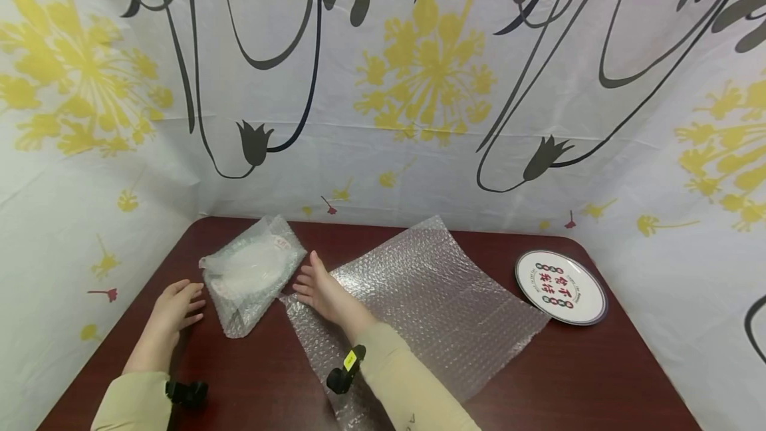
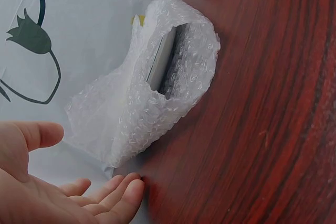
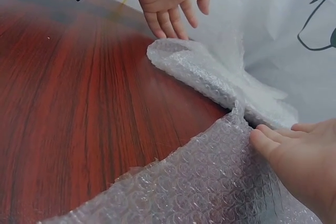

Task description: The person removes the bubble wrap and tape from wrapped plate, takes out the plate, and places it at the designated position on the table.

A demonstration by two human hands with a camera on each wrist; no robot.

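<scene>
A white, plate-like item wrapped in bubble wrap (image 1: 254, 275) lies at the far left of the table. In the left wrist view, the wrap's open end shows a pale rim (image 2: 164, 59) inside. My left hand (image 1: 173, 308) is just left of this bundle, its fingers extended and holding nothing. On the bundle's other side my right hand (image 1: 323, 291) hovers over the corner of a flat bubble wrap sheet (image 1: 425, 298), fingers straight. In the right wrist view, the right hand (image 3: 299, 158) is beside the bundle and the sheet's edge; whether it touches either I cannot tell.
A white plate with a dark rim and red lettering (image 1: 561, 288) lies at the table's right, next to the sheet's right corner. The dark red wooden table (image 1: 257, 378) meets a patterned cloth backdrop (image 1: 359, 171) at its back and sides.
</scene>
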